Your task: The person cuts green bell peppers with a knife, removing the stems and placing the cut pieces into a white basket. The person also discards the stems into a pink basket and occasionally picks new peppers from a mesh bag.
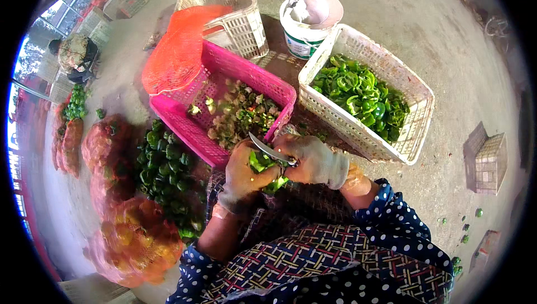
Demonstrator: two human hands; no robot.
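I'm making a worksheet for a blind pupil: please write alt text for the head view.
A person's gloved left hand holds a cut green pepper while the right hand grips a curved knife, beside a pink crate of scraps. A white crate holds green pepper pieces; whole peppers and mesh sacks lie at left.

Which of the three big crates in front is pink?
The front crate by the left hand, holding pepper scraps; the back crate and right crate are whitish.

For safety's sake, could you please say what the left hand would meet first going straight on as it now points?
The left hand would probably meet the curved knife blade in the right hand first, with the pink crate beyond; depth there is unclear.
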